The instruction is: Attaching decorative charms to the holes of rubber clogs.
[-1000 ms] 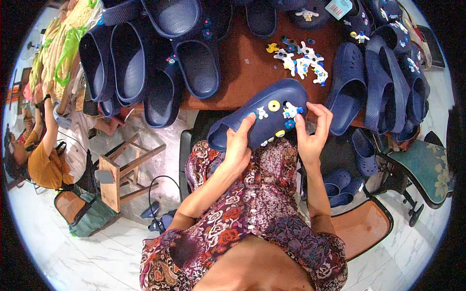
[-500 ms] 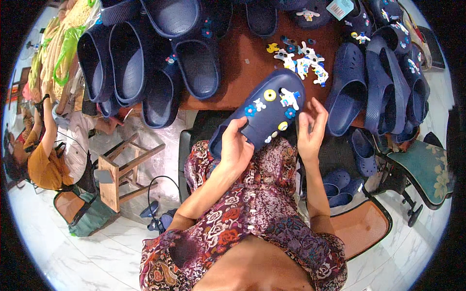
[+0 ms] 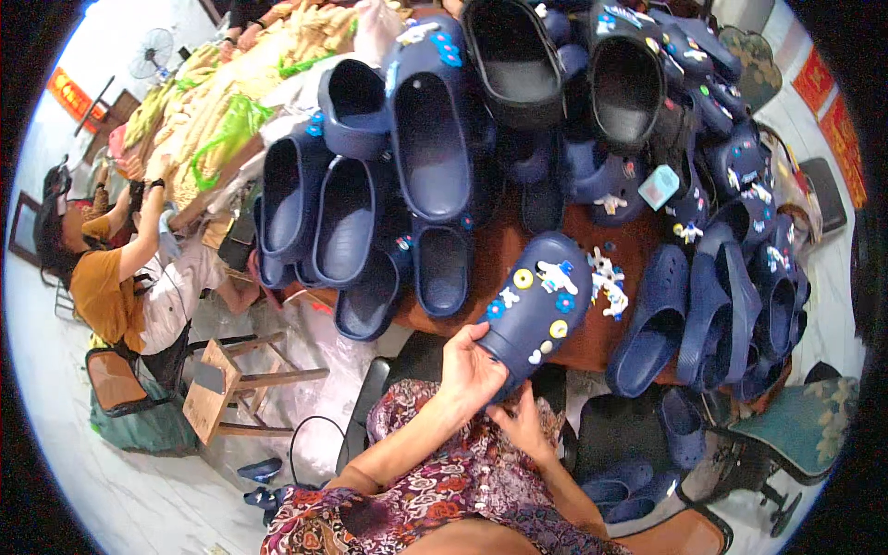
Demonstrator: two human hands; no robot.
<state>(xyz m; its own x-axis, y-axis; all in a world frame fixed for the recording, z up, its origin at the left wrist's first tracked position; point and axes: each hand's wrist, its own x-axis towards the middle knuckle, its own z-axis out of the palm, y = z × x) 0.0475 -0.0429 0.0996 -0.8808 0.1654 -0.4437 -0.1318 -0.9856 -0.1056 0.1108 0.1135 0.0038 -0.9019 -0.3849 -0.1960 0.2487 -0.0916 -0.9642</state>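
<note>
A navy clog point(image 3: 529, 326) is tilted in front of me, toe up and away, with yellow, blue and white charms on its upper. My left hand point(image 3: 470, 368) is closed round the left side near its heel end. At the lower heel end, my right hand point(image 3: 525, 427) has thumb and forefinger on either side of the edge; its other fingers are partly hidden. Just beyond the toe, a pile of white and blue character charms point(image 3: 608, 285) lies on the brown table point(image 3: 481, 277), partly covered by the clog.
Many navy clogs point(image 3: 347, 222) crowd the table's left and back, with a black clog point(image 3: 513, 55) among them. More clogs point(image 3: 652, 324) stand along the right. A wooden stool point(image 3: 222, 388) is at left, near a seated person point(image 3: 116, 277). A green-seated chair point(image 3: 795, 425) stands at right.
My view has tilted up, showing more of the table's far side. My right hand has moved from beside the clog's toe down to its heel end; my left hand keeps its hold.
</note>
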